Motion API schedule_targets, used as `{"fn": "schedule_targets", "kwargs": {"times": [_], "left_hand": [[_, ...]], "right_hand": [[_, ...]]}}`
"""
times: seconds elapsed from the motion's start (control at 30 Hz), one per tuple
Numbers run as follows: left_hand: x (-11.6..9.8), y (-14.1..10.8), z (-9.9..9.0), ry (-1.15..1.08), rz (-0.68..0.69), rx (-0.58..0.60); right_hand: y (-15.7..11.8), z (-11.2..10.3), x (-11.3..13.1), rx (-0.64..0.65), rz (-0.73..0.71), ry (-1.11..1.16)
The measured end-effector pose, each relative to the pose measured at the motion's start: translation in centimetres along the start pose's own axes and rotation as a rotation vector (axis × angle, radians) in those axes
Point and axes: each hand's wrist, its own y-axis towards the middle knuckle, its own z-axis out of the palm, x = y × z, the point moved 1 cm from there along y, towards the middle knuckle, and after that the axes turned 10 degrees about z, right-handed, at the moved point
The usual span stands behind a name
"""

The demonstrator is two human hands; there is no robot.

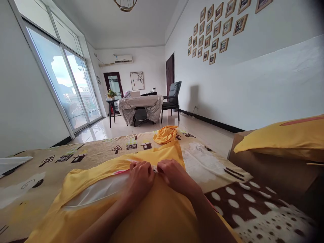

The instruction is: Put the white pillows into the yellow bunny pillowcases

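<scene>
A yellow pillowcase (pixel 162 212) lies in front of me on a patterned blanket (pixel 202 162). Through its long gap on the left, a white inner pillow (pixel 101 190) shows. My left hand (pixel 141 175) is closed at the edge of that gap, knuckles up. Just right of it, my right hand (pixel 170 171) pinches the same edge, the two nearly touching. Between them a small dark and white bit of the edge is visible, too small to make out. The fingertips of both hands are mostly hidden.
Beyond the pillowcase lies a crumpled yellow cloth (pixel 165 134). At the right, another yellow pillow (pixel 286 136) rests on a cardboard box (pixel 273 165). A white object (pixel 15 163) is at the left edge. Farther off stand a covered table (pixel 149 101) and a black chair (pixel 173 96).
</scene>
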Motion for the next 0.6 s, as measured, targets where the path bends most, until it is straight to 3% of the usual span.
{"fn": "schedule_targets", "kwargs": {"times": [0.23, 0.37, 0.6], "left_hand": [[-0.5, -1.8, 0.7, 0.021, 0.092, -0.065], [-0.4, -2.4, 1.4, 0.062, 0.201, -0.057], [-0.6, -1.8, 1.2, -0.037, 0.194, -0.104]], "right_hand": [[-0.5, 0.3, 1.6, -0.028, -0.076, -0.181], [-0.2, 0.3, 1.2, -0.024, -0.079, -0.137], [-0.7, -1.0, -0.2, -0.027, -0.035, -0.054]]}}
